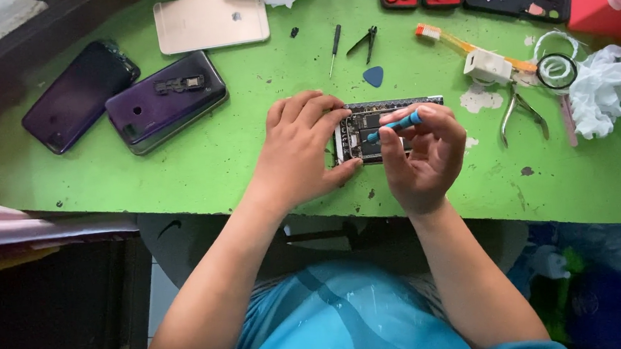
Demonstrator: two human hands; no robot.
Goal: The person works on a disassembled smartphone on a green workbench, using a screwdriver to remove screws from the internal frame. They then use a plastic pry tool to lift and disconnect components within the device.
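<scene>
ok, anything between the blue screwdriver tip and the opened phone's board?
Nothing visible. The right hand holds the blue-handled screwdriver with its tip down on the opened black phone. The left hand grips the phone's left edge, clear of the tip.

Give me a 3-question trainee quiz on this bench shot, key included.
1. True or false: the right hand grips a blue-handled screwdriver.
2. What does the left hand steady on the green table?
3. Which lies just above the opened phone: A) blue pick B) pliers C) gold phone?

Key: 1 true; 2 the opened phone; 3 A.
</scene>
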